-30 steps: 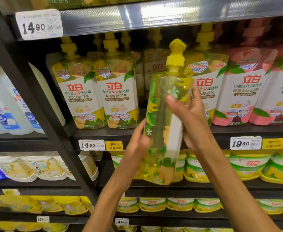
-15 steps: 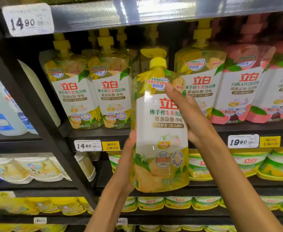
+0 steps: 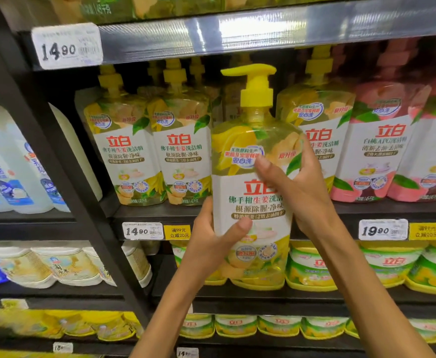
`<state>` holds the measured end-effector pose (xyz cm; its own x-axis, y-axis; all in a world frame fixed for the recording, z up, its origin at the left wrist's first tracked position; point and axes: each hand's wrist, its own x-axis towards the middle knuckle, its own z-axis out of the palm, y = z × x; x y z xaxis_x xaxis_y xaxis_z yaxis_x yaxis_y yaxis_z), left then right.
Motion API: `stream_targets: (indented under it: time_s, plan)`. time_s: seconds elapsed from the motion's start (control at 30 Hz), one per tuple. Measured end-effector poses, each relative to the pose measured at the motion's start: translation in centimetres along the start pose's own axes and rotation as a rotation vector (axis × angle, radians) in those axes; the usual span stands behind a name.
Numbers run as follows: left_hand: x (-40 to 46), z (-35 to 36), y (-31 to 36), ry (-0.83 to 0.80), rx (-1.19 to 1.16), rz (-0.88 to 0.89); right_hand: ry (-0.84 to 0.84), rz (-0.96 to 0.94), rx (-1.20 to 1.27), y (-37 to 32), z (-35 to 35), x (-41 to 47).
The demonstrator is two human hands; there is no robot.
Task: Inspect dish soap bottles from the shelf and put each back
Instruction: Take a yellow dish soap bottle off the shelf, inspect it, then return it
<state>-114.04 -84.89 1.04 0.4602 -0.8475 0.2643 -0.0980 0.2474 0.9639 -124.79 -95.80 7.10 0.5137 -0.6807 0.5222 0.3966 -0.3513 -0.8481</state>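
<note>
Dish soap bottle [image 3: 253,202] now upright, label forward, nearer the shelf [image 3: 160,215].

Bright overhead store light; glare on shelf edge strip [image 3: 237,34]; shelf recesses shadowed; wide-angle bending and soft blur at edges.

Single head-worn view, close up, facing the store shelf [image 3: 237,215] straight on.

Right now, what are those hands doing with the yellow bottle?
A person is holding a yellow dish soap bottle up in front of the shelf, label facing them, to look it over. The left hand grips it low on one side and the right hand grips it higher up. Matching yellow bottles stand on the shelf behind; this one is not yet back.
</note>
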Motion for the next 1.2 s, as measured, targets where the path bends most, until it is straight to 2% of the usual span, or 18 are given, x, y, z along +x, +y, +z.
stream_targets:
  time_s: [0.23, 0.47, 0.57, 0.67, 0.9, 1.2]
  plan:
    - [0.1, -0.6, -0.4, -0.041, -0.026, 0.132, -0.116, -0.296, -0.048, -0.5, -0.3, -0.9]
    - [1.4, -1.8, 0.4, -0.031, 0.101, 0.256, -0.257, -0.413, -0.108, -2.3, -1.1, -0.4]
    - [2.3, -2.4, 0.8, 0.003, 0.204, 0.331, -0.248, -0.413, -0.111, -2.3, -1.0, -0.1]
    - [2.9, -2.4, 0.9, 0.054, 0.242, 0.315, -0.188, -0.409, -0.145, -2.1, -0.5, 0.5]
    - [3.0, -1.0, 0.7, 0.105, 0.036, 0.274, 0.076, -0.269, -0.075, -1.2, 1.0, 1.1]
    - [3.0, -0.1, 0.4, 0.131, -0.057, 0.199, 0.083, -0.148, -0.078, -1.3, 1.5, 1.8]
